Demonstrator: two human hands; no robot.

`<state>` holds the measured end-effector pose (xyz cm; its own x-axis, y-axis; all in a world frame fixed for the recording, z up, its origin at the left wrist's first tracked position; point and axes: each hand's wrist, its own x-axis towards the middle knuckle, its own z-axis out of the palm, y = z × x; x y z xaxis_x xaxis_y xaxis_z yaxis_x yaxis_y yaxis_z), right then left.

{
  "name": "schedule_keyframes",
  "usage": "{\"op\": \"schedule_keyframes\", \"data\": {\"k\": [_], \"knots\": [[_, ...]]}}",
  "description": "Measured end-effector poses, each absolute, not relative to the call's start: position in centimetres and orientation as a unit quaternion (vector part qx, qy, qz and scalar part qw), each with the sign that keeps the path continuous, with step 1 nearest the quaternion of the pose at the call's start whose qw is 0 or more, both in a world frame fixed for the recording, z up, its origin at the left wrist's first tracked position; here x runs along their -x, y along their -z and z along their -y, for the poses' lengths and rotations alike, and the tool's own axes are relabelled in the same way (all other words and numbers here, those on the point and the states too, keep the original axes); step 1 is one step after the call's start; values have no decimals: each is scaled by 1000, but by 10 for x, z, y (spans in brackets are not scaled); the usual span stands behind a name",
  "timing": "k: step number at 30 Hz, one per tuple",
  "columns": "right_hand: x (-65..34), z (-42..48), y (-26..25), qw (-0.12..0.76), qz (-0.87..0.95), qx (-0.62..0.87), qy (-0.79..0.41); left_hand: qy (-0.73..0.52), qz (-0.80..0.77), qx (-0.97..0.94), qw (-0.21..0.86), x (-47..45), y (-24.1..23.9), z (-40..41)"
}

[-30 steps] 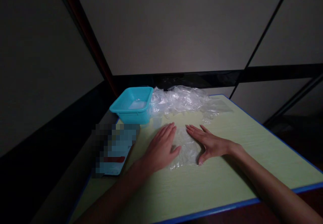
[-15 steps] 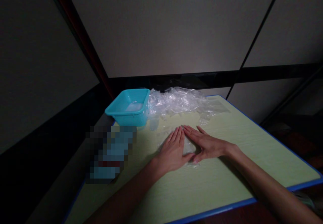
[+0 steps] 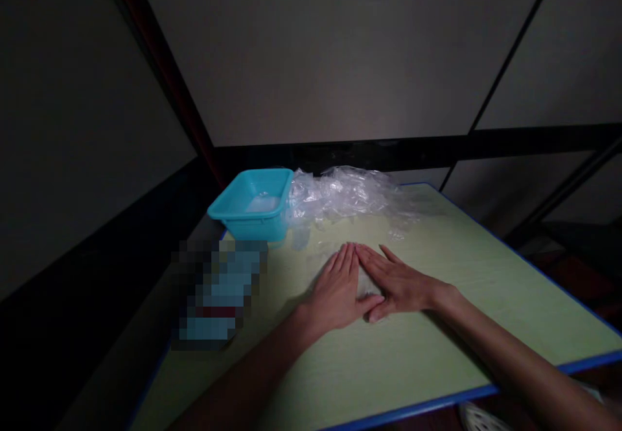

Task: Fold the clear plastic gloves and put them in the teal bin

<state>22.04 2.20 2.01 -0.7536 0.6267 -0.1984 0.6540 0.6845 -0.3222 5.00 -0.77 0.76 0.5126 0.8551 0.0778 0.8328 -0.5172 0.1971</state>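
My left hand [image 3: 336,293] lies flat on a thin clear plastic bag [image 3: 367,286], its fingers stretched forward. Beside it my right hand [image 3: 399,283] also presses down flat, with its little finger side or fingers partly lifted and apart. The fingertips of both hands meet at the far end and the thumbs touch nearer to me, framing a small patch of the plastic. Most of this bag is hidden under the palms. Farther back is a heap of crumpled clear plastic bags [image 3: 350,192].
A turquoise plastic basin [image 3: 253,222] with something whitish inside stands at the back left. In front of it lies a pixelated, unrecognisable bluish object [image 3: 221,295]. The pale green table [image 3: 311,379] has a blue edge, and a wall panel [image 3: 340,61] rises behind it.
The view has shifted slightly. My hands stay flat on the plastic, and the thumbs have come together and a little to the right. The basin and the heap have not moved.
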Motion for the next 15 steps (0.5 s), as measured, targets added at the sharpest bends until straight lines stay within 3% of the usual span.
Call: {"op": "schedule_keyframes", "data": {"k": [15], "knots": [[-222, -24, -16, 38, -928, -341, 147, -47, -492, -868, 46, -11, -6, 7]]}}
